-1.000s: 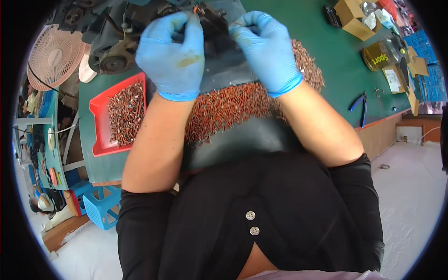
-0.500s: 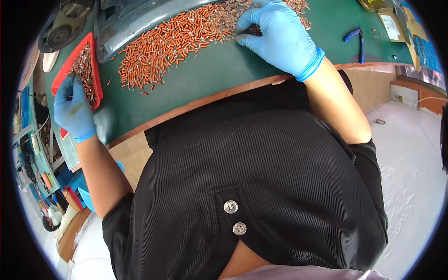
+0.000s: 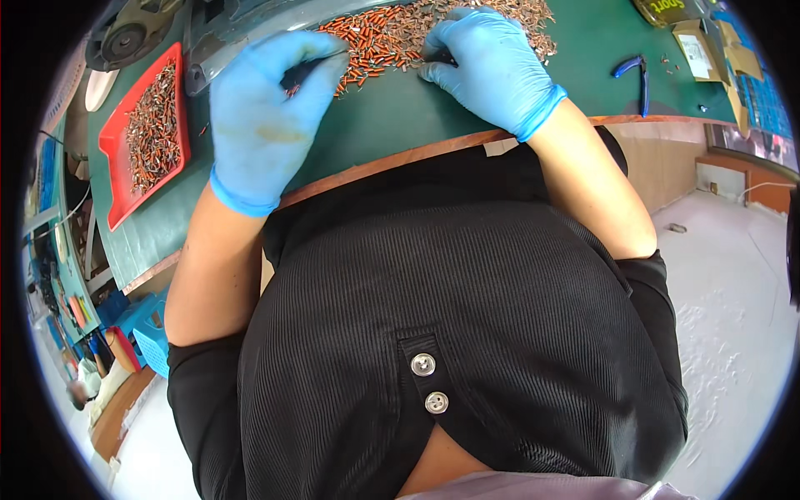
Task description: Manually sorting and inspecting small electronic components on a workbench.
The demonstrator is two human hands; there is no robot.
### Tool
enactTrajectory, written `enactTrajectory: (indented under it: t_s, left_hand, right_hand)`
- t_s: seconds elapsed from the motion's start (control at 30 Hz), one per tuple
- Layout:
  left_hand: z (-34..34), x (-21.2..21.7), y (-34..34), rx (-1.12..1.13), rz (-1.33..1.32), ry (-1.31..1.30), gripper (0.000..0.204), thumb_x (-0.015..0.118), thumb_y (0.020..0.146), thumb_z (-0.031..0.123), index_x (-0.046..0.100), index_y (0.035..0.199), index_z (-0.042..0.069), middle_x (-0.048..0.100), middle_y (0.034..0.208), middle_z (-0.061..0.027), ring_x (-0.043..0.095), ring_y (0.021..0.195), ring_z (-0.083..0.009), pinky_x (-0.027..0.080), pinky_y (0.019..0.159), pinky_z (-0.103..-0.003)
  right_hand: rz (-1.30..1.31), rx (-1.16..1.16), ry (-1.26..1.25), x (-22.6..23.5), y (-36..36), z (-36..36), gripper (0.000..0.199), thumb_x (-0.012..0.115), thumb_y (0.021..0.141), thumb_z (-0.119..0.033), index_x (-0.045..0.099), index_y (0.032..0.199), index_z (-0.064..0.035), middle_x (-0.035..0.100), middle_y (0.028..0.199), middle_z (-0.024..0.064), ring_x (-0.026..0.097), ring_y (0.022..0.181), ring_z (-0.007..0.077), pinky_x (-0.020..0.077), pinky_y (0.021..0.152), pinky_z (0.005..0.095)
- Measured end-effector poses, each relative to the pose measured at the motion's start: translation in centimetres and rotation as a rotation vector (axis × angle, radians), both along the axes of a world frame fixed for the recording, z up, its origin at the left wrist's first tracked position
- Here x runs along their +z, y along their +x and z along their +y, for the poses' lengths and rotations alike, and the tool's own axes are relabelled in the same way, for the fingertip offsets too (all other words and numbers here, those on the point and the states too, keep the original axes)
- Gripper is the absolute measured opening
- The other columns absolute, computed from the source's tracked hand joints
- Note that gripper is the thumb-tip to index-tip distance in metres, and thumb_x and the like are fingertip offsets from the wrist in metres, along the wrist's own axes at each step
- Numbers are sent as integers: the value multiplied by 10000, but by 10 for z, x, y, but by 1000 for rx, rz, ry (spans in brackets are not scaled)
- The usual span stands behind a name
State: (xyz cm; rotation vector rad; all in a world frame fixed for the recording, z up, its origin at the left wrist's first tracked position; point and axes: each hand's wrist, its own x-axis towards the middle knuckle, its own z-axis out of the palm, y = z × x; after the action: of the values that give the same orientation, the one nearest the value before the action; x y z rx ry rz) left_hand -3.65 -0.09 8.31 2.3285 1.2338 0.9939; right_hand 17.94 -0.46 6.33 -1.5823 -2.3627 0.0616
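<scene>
Red tray [image 3: 121,185]: it sits at the left end of the green tabletop [image 3: 375,117], slightly slanted, and I place everything else from it.
Tray load: a heap of small orange and metallic parts [image 3: 154,129] covers much of the red tray's floor.
Loose pile [image 3: 371,42]: more of these small parts lie on the tabletop, well to the right of the red tray; they are bright orange at the near end and duller, grey-brown, further right.
Stray part [image 3: 204,130]: one tiny orange piece rests just beside the red tray, to its right.
My left hand [image 3: 265,117]: blue-gloved, with brownish stains, between the red tray and the loose pile. Thumb and forefinger curve toward each other, tips close by the pile; I cannot tell whether they meet or grip a part.
My right hand [image 3: 493,73]: also blue-gloved, further from the red tray, at the pile's near edge. Thumb and forefinger bend around a dark gap; I cannot tell whether anything is clamped there.
Pliers [image 3: 643,87]: blue-handled, lying far right of the red tray, beyond my right hand.
Cardboard [image 3: 700,50]: farther right of the red tray than the pliers.
Dark machine [image 3: 125,37]: just beyond the red tray's far end.
</scene>
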Motion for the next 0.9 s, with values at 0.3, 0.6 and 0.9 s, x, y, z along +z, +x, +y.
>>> enactTrajectory:
  t_s: [0.3,0.6,0.9]
  left_hand:
    - [15,-29,24,-108,-149,-203,204,712,788,123,674,959,18,661,783,-70,590,654,-124,482,621,-255]
    - [6,-33,25,-87,-328,-251,249,770,723,107,668,942,45,661,817,-34,572,654,-100,476,597,-240]
    - [1,-24,26,-36,-259,-22,201,745,731,76,665,911,43,651,774,-59,601,621,-146,485,577,-258]
  right_hand:
    - [427,-84,-119,-4,-1,-2,96,630,787,-88,596,850,-25,615,812,127,603,780,275,479,712,323]
    - [1501,-1,-552,-19,-18,-10,206,580,894,-14,583,1098,11,638,986,68,616,851,125,501,777,228]
    - [1664,-10,-515,-19,-32,-14,174,617,871,-32,609,1037,20,639,937,67,600,814,112,502,735,232]
